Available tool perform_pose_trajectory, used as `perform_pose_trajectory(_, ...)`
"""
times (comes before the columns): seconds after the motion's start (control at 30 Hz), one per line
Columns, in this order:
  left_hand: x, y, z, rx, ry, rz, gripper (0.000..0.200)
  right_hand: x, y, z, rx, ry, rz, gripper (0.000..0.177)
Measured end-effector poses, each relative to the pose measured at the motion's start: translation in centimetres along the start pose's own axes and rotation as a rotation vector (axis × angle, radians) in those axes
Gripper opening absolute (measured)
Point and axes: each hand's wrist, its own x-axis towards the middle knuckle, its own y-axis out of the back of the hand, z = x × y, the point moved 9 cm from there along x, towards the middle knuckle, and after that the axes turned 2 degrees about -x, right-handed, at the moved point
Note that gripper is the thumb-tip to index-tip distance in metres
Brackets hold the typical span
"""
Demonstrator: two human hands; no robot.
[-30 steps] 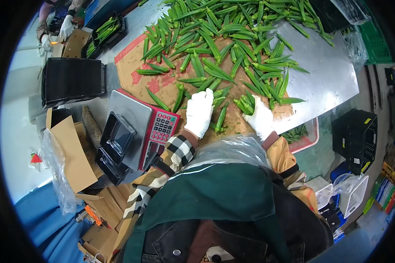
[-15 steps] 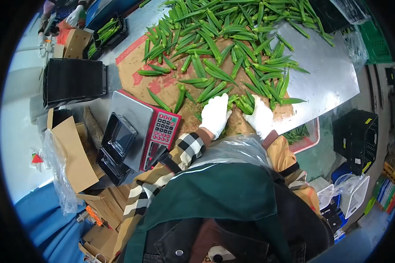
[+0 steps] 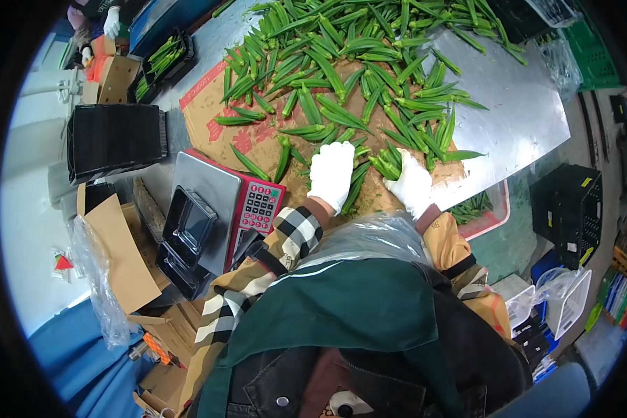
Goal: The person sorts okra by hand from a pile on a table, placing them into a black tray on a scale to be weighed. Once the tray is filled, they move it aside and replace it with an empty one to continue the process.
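Since the preceding frame, the left hand [image 3: 332,174] has shifted away from the right hand [image 3: 411,184], opening a gap between them; the right hand has kept its position. At far left, an upright black plastic crate [image 3: 115,141] stands just beyond the red digital scale with a grey metal platform [image 3: 216,198]. Black plastic trays [image 3: 191,219] rest on the platform, at the side away from the keypad. The keypad [image 3: 259,205] faces the left hand, presumably for short reach. A narrow strip of brown printed cardboard [image 3: 205,125] separates the scale from the left hand and gives limited lateral room. Fingers of the left hand are curled near loose pods; whether they grasp one cannot be told. Loose green okra pods [image 3: 355,188] lie between the hands. Fingers of the right hand grasp a small bunch of green okra pods [image 3: 386,165], stalk ends towards the left hand, probably to keep the ends together. The main heap of green okra pods [image 3: 338,115] covers the far part of the cardboard and restricts forward movement. At right, the smooth silver metal sheet [image 3: 526,132] offers wider room; its near edge overlaps a pink-rimmed tray [image 3: 506,209] containing more pods, so low movements there require clearance from that edge.
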Motion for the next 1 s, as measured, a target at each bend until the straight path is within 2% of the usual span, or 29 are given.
perform_pose_trajectory(0.13,-0.2,0.7,0.7,0.106,-0.016,0.064,0.028,0.2,-0.1,0.1,0.017,0.002,0.000,0.081)
perform_pose_trajectory(0.2,-0.1,-0.2,-0.4,0.064,0.044,0.021,0.031,0.1,0.1,0.0,0.020,0.006,0.019,0.080)
perform_pose_trajectory(0.33,-1.1,-1.1,-2.8,-0.216,0.141,0.025,0.039,0.2,0.0,0.3,0.031,-0.060,-0.075,0.079)
perform_pose_trajectory(0.43,-2.3,-0.7,-5.3,-0.431,0.396,-0.097,0.037,0.3,0.0,0.3,0.031,-0.064,-0.069,0.079)
perform_pose_trajectory(0.5,-2.1,3.2,-6.9,-0.525,0.415,0.140,0.022,0.1,-0.2,0.5,0.047,-0.031,-0.017,0.078)
perform_pose_trajectory(0.53,-1.9,4.3,-8.5,-0.516,0.512,0.180,0.021,0.1,-0.1,0.4,0.052,-0.004,0.009,0.078)
perform_pose_trajectory(0.57,-1.5,4.8,-9.7,-0.556,0.590,0.136,0.022,0.1,-0.2,0.4,0.050,-0.008,0.000,0.078)
perform_pose_trajectory(0.7,0.2,2.7,-11.2,-0.521,0.559,0.086,0.029,0.4,0.1,0.2,0.037,-0.025,-0.013,0.077)
perform_pose_trajectory(0.77,1.0,1.2,-9.1,-0.309,0.394,0.066,0.032,0.3,0.1,0.3,0.037,-0.028,-0.002,0.077)
perform_pose_trajectory(0.83,1.5,0.4,-8.3,-0.188,0.369,0.039,0.033,0.3,0.1,0.3,0.037,-0.011,0.022,0.077)
perform_pose_trajectory(1.0,1.1,3.2,-8.2,-0.477,0.445,0.091,0.030,0.3,0.0,0.6,0.055,-0.030,0.011,0.078)
